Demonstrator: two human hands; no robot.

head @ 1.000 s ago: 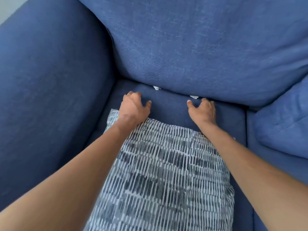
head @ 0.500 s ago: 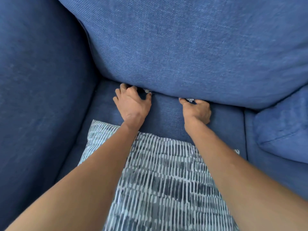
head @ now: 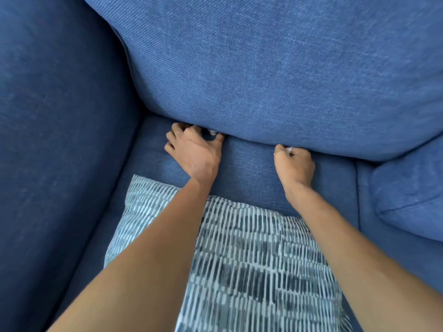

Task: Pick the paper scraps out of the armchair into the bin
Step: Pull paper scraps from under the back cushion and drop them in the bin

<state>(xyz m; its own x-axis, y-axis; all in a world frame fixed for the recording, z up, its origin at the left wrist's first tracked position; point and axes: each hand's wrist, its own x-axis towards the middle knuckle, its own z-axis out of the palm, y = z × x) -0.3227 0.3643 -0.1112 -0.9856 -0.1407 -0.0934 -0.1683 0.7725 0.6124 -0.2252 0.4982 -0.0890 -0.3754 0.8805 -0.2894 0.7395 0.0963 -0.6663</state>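
Note:
Both hands reach into the crease of a blue armchair, where the seat (head: 249,168) meets the back cushion (head: 275,75). My left hand (head: 194,152) is curled at the crease with its fingers pushed under the back cushion, and a small white paper scrap (head: 212,133) lies between its thumb and fingers. Whether the fingers pinch it I cannot tell. My right hand (head: 294,162) is closed in a fist on a second white paper scrap (head: 289,149), which peeks out at the fingertips. No bin is in view.
A cushion with a white and grey dash pattern (head: 251,259) lies on the seat under both forearms. The left armrest (head: 55,140) rises close beside my left arm. A blue cushion (head: 412,195) sits at the right edge.
Both hands moved forward from the seat into the crease. The right hand closed on its scrap, and the left hand's fingers curled around the other scrap.

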